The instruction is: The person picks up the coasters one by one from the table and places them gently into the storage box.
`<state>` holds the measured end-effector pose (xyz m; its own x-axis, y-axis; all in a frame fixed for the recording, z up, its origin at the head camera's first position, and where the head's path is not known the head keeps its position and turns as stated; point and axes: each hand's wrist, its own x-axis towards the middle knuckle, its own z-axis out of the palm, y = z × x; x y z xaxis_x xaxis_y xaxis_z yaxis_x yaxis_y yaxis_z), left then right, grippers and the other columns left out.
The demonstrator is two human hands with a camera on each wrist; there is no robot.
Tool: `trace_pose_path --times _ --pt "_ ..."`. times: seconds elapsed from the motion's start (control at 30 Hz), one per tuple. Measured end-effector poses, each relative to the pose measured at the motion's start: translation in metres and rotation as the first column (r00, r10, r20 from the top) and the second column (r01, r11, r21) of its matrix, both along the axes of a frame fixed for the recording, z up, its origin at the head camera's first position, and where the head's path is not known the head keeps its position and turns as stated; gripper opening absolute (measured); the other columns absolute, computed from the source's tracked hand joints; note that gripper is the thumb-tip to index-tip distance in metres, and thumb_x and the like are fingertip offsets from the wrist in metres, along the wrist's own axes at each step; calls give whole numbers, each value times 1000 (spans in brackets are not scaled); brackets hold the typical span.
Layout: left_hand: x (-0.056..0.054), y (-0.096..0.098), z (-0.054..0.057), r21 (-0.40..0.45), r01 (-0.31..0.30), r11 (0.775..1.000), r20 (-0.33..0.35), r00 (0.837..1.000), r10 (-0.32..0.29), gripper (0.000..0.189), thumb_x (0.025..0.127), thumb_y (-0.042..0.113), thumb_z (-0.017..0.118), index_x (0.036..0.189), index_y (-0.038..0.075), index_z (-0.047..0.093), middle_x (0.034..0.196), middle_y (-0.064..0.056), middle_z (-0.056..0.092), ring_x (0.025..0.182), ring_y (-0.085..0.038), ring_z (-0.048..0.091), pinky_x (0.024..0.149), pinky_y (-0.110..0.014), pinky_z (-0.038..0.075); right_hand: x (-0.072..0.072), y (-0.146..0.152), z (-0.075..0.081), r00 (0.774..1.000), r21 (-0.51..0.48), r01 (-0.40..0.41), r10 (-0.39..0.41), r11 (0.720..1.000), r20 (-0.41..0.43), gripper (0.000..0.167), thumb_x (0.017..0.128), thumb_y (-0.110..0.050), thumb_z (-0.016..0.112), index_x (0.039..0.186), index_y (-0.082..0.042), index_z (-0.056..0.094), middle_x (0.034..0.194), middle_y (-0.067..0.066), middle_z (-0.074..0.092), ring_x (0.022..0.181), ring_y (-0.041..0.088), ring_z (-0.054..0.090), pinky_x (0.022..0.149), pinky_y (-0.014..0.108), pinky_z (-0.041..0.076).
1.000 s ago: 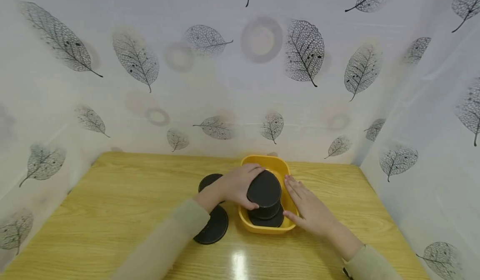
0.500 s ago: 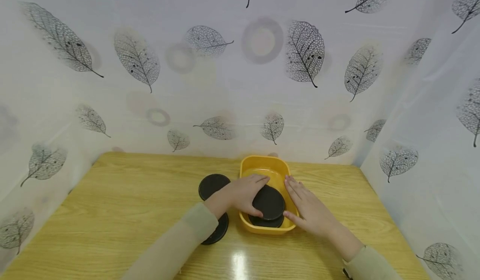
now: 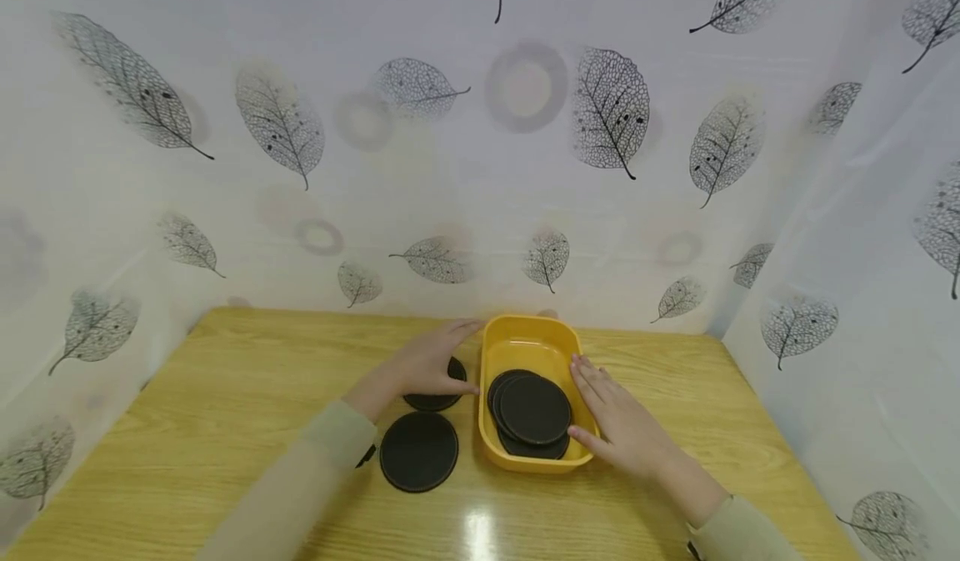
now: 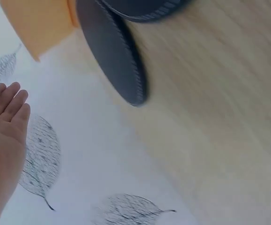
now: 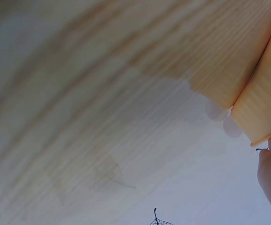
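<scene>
Several round black coasters (image 3: 535,409) with stitched edges lie overlapping in the front half of the yellow tray (image 3: 528,463). My left hand (image 3: 420,367), its fingers extended and holding nothing, is over a coaster (image 3: 433,399) on the table left of the tray and hides part of it. In the left wrist view this hand (image 4: 4,136) appears apart from the coasters. Another coaster (image 3: 418,453) lies flat on the table in front of it. At the tray's right rim, my right hand (image 3: 626,423) rests with straight fingers against the wall.
The wood-grain table (image 3: 262,394) meets a pale leaf-print covering (image 3: 450,169) at the back and both sides. Light glares off the table (image 3: 478,532) in front of the tray.
My left hand has let go of a coaster, which now lies on the others in the tray, and has moved left out of the tray. My right hand has stayed at the rim.
</scene>
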<state>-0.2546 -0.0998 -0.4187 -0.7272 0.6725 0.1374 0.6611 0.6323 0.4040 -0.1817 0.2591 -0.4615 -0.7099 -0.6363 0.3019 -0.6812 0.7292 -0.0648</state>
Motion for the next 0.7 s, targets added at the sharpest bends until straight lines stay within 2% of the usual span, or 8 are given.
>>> trace_pose_path --times 0.1,0.27,0.47,0.57,0.7 --pt "-2 -15 -6 28 -35 999 1 999 35 102 86 41 89 162 -3 37 167 -22 42 153 -42 44 126 -56 38 0 0 -1 1000 3 3 -3 1000 3 84 109 -51 51 167 3 23 170 28 32 156 45 36 132 19 -5" --pt "-8 -38 -24 62 -68 996 21 998 67 102 84 37 91 160 -7 40 164 -26 44 150 -46 46 124 -60 39 0 0 -2 1000 1 2 -2 1000 0 83 108 -50 52 165 6 27 169 28 33 156 45 36 132 19 -5" --pt "-13 -57 -47 74 -120 990 109 988 111 102 82 34 93 157 -11 41 160 -31 47 148 -50 45 124 -62 37 0 0 -3 1000 3 8 -8 1000 14 85 108 -52 51 168 2 22 170 28 32 157 44 35 132 20 -5" --pt "-13 -62 -51 61 -123 991 139 984 113 104 80 35 93 156 -13 40 159 -33 46 149 -51 44 125 -63 36 0 0 -2 1000 2 9 -9 1000 17 85 108 -51 51 167 4 24 170 28 31 157 45 35 133 21 -4" --pt "-13 -62 -52 13 -97 995 149 984 94 109 78 39 94 156 -13 39 160 -33 45 149 -52 43 124 -64 36 0 -1 -1 1000 5 11 -11 1000 18 84 109 -52 51 166 4 25 170 28 31 157 45 35 133 22 -2"
